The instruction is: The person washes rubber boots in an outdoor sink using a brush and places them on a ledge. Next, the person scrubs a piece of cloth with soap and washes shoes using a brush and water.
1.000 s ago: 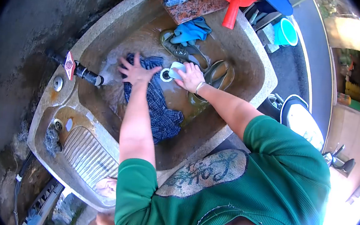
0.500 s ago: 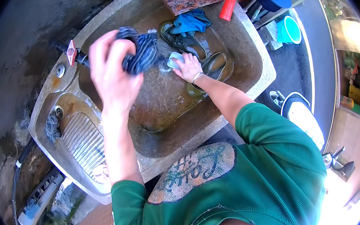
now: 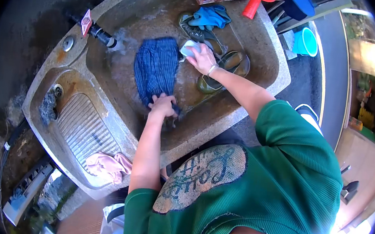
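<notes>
A dark blue striped cloth garment (image 3: 157, 64) lies spread on the floor of the wet stone sink (image 3: 124, 72). At the garment's near end, my left hand (image 3: 163, 105) presses down with its fingers curled on the bunched fabric. My right hand (image 3: 203, 60) holds a pale rectangular block (image 3: 188, 49), perhaps soap or a small dish, just right of the cloth. Behind and below that hand are dark green shoes (image 3: 231, 65), with blue rubber gloves (image 3: 210, 16) lying by them.
Water runs from the black tap (image 3: 100, 34) at the sink's left wall. The smaller ribbed basin (image 3: 85, 120) holds a pink cloth (image 3: 108, 166) and a grey scouring clump (image 3: 48, 108). A red plastic scoop-like thing (image 3: 255, 4) overhangs the far rim. A turquoise bucket (image 3: 306, 42) stands outside.
My left hand has come down from above the sink with the bunched garment, which now lies spread out flat. My right hand still holds the pale block, slightly lifted and tilted.
</notes>
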Motion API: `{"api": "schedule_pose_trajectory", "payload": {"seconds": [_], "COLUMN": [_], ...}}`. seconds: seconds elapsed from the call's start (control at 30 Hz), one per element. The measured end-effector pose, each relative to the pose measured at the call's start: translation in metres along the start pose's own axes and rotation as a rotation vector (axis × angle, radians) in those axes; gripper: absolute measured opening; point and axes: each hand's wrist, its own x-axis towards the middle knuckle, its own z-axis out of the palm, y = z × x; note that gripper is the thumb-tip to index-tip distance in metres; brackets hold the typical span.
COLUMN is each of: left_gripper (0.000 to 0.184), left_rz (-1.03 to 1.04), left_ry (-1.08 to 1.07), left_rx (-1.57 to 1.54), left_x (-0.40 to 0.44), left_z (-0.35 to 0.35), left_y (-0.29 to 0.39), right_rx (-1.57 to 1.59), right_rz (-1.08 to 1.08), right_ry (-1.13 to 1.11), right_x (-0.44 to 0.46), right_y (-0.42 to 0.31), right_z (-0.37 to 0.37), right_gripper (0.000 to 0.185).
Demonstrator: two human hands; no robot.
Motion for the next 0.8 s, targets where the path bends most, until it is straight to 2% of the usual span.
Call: {"api": "schedule_pose_trajectory", "payload": {"seconds": [0.03, 0.07, 0.1, 0.13, 0.17, 0.2, 0.23, 0.27, 0.37, 0.43, 0.47, 0.5, 0.53, 0.57, 0.6, 0.67, 0.7, 0.73, 0.8], "left_gripper": [0.044, 0.041, 0.054, 0.068, 0.087, 0.107, 0.135, 0.142, 0.141, 0.140, 0.140, 0.139, 0.139, 0.131, 0.131, 0.121, 0.112, 0.112, 0.110], "left_rz": [0.040, -0.017, -0.091, -0.166, -0.295, -0.420, -0.497, -0.498, -0.512, -0.501, -0.495, -0.471, -0.448, -0.446, -0.446, -0.454, -0.386, -0.393, -0.436], "left_ry": [-0.219, 0.032, 0.360, 0.678, 0.716, 0.762, 0.567, 0.462, 0.433, 0.586, 0.594, 0.658, 0.720, 0.676, 0.678, 0.835, 0.866, 0.863, 0.827], "left_rx": [-0.251, -0.306, -0.327, -0.341, -0.324, -0.309, -0.301, -0.264, -0.158, -0.230, -0.232, -0.279, -0.326, -0.256, -0.255, -0.219, -0.215, -0.219, -0.267], "left_x": [0.039, 0.006, 0.011, 0.015, 0.015, 0.015, 0.009, 0.001, 0.020, 0.025, 0.030, 0.032, 0.034, 0.034, 0.038, 0.057, 0.061, 0.070, 0.076], "left_z": [0.010, -0.016, -0.016, -0.009, 0.002, 0.011, 0.022, 0.032, 0.054, 0.058, 0.059, 0.065, 0.070, 0.070, 0.072, 0.067, 0.055, 0.049, 0.044], "left_y": [-0.023, -0.003, -0.003, -0.004, -0.002, 0.005, 0.008, 0.011, 0.010, 0.004, 0.001, -0.002, -0.004, -0.005, -0.006, -0.005, -0.005, -0.007, -0.008], "right_rx": [0.057, 0.117, 0.167, 0.139, 0.140, 0.143, 0.101, 0.054, 0.030, 0.021, 0.013, 0.088, 0.266, 0.145, 0.025, -0.059, -0.014, -0.021, 0.097], "right_rz": [-0.010, -0.020, -0.035, -0.043, -0.172, -0.292, -0.343, -0.401, -0.009, 0.002, 0.004, -0.138, -0.202, -0.373, -0.543, -0.569, -0.433, -0.290, -0.069], "right_ry": [0.116, 0.236, 0.282, 0.207, 0.149, -0.023, -0.021, -0.016, -0.013, 0.049, 0.102, -0.037, -0.204, -0.407, -0.597, -0.023, 0.019, -0.051, 0.019], "right_x": [0.005, 0.015, 0.024, 0.032, 0.038, 0.045, 0.049, 0.058, 0.084, 0.073, 0.060, 0.037, 0.012, 0.019, 0.033, 0.084, 0.106, 0.114, 0.103], "right_y": [-0.008, -0.019, -0.039, -0.059, -0.069, -0.073, -0.072, -0.068, -0.072, -0.088, -0.098, -0.108, -0.108, -0.103, -0.101, -0.079, -0.085, -0.099, -0.119], "right_z": [-0.001, -0.003, -0.007, -0.009, -0.001, 0.014, 0.024, 0.031, 0.037, 0.015, 0.006, 0.003, 0.030, 0.008, -0.014, 0.040, 0.049, 0.042, 0.044], "right_gripper": [0.045, 0.046, 0.047, 0.047, 0.045, 0.044, 0.043, 0.042, 0.037, 0.038, 0.040, 0.042, 0.045, 0.044, 0.043, 0.039, 0.036, 0.037, 0.035]}}
